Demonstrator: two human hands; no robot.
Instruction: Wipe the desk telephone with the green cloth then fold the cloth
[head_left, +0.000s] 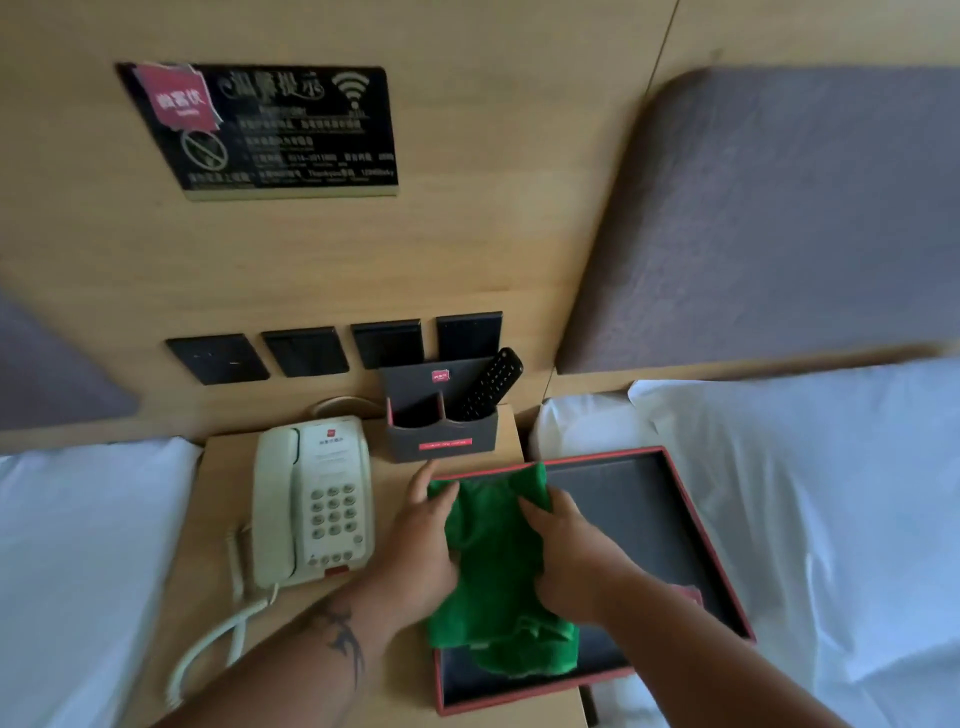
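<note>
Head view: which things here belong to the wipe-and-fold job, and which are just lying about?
Job: green cloth, held between left hand and right hand; desk telephone.

Lying about: tray under the cloth; remote control in organizer box; wall sign; switch panels.

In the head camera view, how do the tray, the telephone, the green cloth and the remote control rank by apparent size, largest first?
1. Tray, clearly largest.
2. Telephone and green cloth: similar extent; the hands cover part of the cloth, so unranked.
3. Remote control, smallest; partly hidden in its holder.
</note>
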